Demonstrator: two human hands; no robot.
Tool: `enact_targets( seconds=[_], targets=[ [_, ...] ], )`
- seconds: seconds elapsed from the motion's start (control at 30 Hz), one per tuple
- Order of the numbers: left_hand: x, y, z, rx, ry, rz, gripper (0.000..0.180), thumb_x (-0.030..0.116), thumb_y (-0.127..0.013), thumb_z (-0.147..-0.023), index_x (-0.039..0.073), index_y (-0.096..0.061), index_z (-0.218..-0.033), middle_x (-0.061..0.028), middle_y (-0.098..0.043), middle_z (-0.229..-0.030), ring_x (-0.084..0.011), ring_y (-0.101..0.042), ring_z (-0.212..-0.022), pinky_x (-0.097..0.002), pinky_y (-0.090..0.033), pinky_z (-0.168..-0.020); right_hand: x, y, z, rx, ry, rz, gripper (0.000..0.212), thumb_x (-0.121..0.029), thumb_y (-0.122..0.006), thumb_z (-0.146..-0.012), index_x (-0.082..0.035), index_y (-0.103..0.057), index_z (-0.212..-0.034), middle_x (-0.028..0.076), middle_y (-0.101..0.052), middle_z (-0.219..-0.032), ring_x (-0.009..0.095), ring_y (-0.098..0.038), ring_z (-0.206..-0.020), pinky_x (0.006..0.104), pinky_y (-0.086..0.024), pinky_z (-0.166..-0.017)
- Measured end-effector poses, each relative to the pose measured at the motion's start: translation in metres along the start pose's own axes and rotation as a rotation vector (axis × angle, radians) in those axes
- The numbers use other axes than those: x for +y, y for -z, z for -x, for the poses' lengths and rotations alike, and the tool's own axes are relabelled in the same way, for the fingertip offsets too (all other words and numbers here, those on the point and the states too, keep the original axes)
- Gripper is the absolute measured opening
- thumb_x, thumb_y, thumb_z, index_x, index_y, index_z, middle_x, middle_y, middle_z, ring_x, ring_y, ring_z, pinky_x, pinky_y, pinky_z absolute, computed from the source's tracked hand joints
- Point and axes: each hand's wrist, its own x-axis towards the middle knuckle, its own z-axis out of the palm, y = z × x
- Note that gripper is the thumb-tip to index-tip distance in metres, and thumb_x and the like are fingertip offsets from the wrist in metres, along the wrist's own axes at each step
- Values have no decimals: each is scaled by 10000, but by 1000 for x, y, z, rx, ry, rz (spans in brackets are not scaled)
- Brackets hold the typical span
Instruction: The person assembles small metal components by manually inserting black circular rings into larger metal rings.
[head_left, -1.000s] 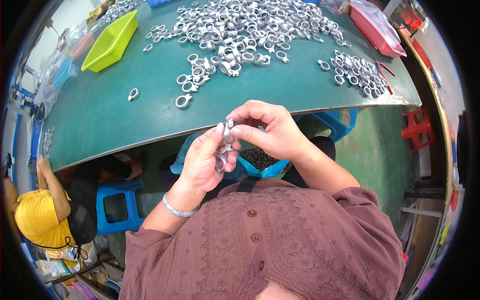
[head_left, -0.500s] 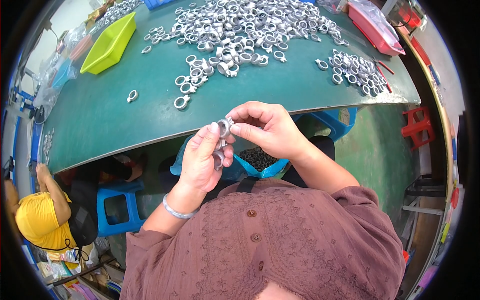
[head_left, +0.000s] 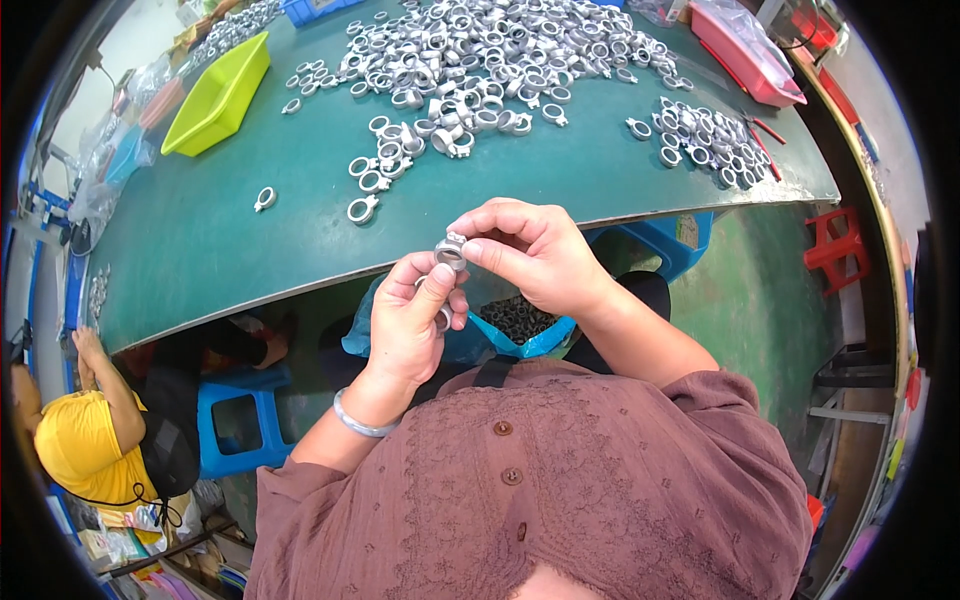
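Near the table's front edge, both hands meet at a grey metal ring with a small lug (head_left: pixel 451 253). My left hand (head_left: pixel 402 325) is closed, and its thumb and fingers hold the ring from below. Another metal ring (head_left: pixel 443 319) is tucked in the left palm, partly covered by the fingers. From the right, my right hand (head_left: pixel 540 258) pinches the lug side of the upper ring between thumb and forefinger. Beneath my hands, an open blue bag (head_left: pixel 540 343) holds many small dark pieces (head_left: pixel 515 318).
A large heap of metal rings (head_left: pixel 490 60) covers the far part of the green table (head_left: pixel 250 250). A smaller pile (head_left: pixel 705 145) lies right, beside red-handled pliers (head_left: pixel 765 150). A yellow-green tray (head_left: pixel 218 95) and a pink tray (head_left: pixel 745 55) flank the heap. A person in yellow (head_left: pixel 90 440) sits left.
The upper ring has turned and tipped between my fingers. My left thumb and fingers have shifted, covering more of the lower ring. My right hand stays nearly in place.
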Motion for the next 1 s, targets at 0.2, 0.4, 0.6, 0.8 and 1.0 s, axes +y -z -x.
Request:
enact_targets(
  seconds=[0.2,0.4,0.6,0.8,1.0],
  targets=[
    [-3,1,1,-19,-52,-104,135,138,-591,-842,31,-545,-910,-74,-589,-826,-108,-530,-585,-216,-428,-480,-1,2,0,-27,34,78,142,-33,-569,-820,25,-616,-941,54,-606,-867,103,-582,-804,236,-466,-724],
    [-3,1,2,-30,-122,-201,132,118,-595,-838,19,-555,-917,-75,-595,-815,-103,-533,-585,-211,-428,-483,0,2,0,-36,80,109,142,-35,-561,-824,21,-619,-941,54,-604,-855,107,-584,-796,238,-467,-726],
    [-3,1,3,-23,-184,-257,118,90,-597,-831,13,-555,-911,-71,-593,-814,-100,-534,-582,-205,-430,-484,-3,5,1,-77,65,152,162,18,-549,-819,9,-624,-963,65,-603,-904,123,-576,-837,239,-458,-748],
    [-2,1,4,-13,-243,-331,110,78,-597,-828,14,-554,-907,-53,-584,-792,-88,-532,-584,-194,-430,-484,-5,5,1,-72,92,189,163,17,-560,-812,7,-627,-960,63,-598,-901,121,-577,-834,232,-455,-743],
    [0,2,5,-7,-271,-403,112,82,-599,-827,15,-553,-904,-46,-578,-772,-77,-529,-576,-185,-430,-483,-1,6,0,-36,115,192,131,-65,-588,-814,10,-629,-913,62,-609,-846,116,-584,-778,240,-461,-698]
  ],
)
